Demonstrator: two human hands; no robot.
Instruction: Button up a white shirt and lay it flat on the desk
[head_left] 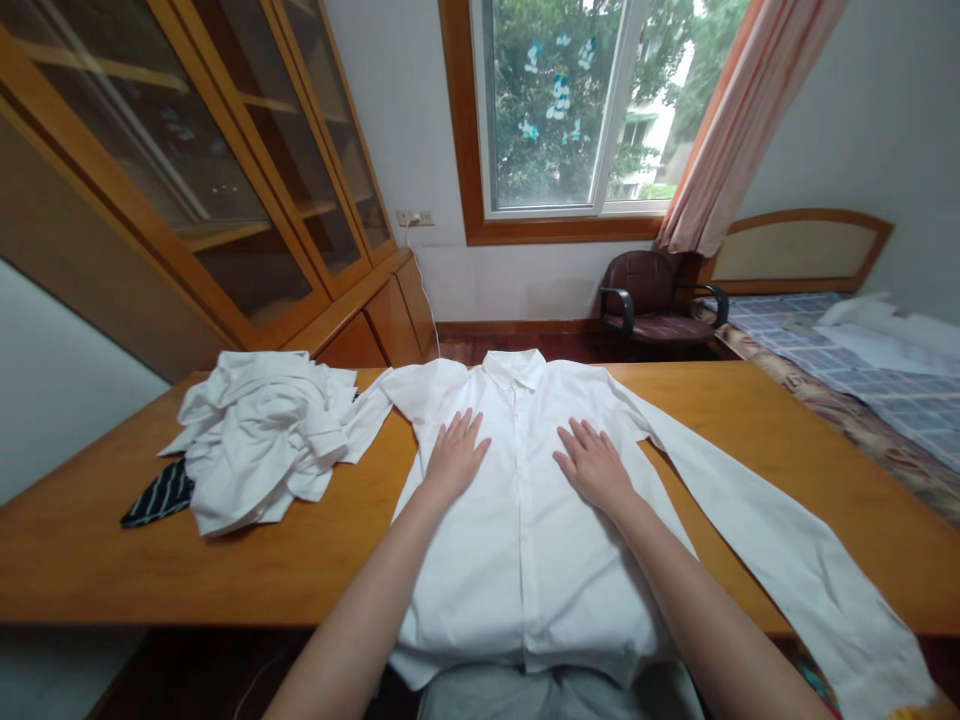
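A white button-up shirt [517, 560] lies front side up on the wooden table, its collar at the far edge and its hem hanging over the near edge. Its right-side sleeve stretches diagonally across the table and past the near edge. The other sleeve runs left toward a heap of cloth. My left hand [457, 455] rests flat on the left half of the chest, fingers spread. On the right half lies my right hand [594, 462], also flat with fingers apart. Neither hand grips the fabric.
A crumpled pile of white clothes [266, 430] sits on the left of the table [90, 570], with a dark striped cloth [159, 496] sticking out. Beyond are a glass-door cabinet [360, 300], an armchair [652, 300] and a bed [862, 350].
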